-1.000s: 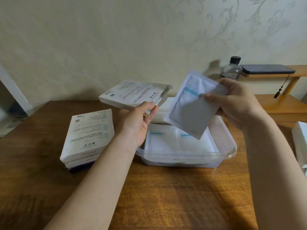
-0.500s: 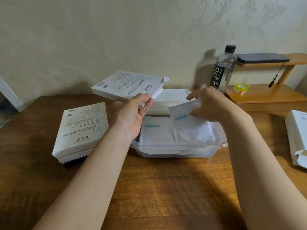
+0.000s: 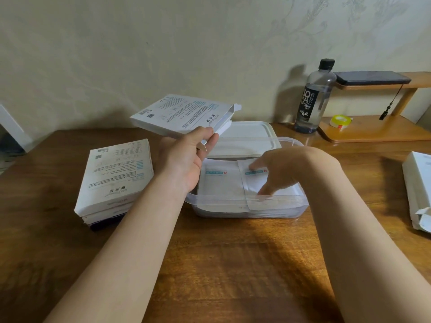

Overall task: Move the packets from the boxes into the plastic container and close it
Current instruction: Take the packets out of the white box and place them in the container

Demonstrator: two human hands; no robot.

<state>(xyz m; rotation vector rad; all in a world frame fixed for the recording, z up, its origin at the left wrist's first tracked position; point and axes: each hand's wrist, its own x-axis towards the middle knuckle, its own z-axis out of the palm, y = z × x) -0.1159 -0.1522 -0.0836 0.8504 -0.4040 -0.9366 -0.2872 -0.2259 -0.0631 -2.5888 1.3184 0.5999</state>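
Note:
A clear plastic container stands open on the wooden table, with white packets lying flat inside. My right hand reaches into it with spread, fairly straight fingers resting on the right-hand packet. My left hand grips a white printed box and holds it in the air above the container's left rear, its open flap end facing right. The container's white lid lies flat behind it.
A stack of white boxes sits left of the container. More white boxes lie at the right edge. A water bottle, a roll of tape and a dark phone occupy a small wooden shelf unit at the back right.
My right hand brought the packet down from the air and laid it in the container's right side; its fingers now rest flat on it. My left hand kept the box aloft.

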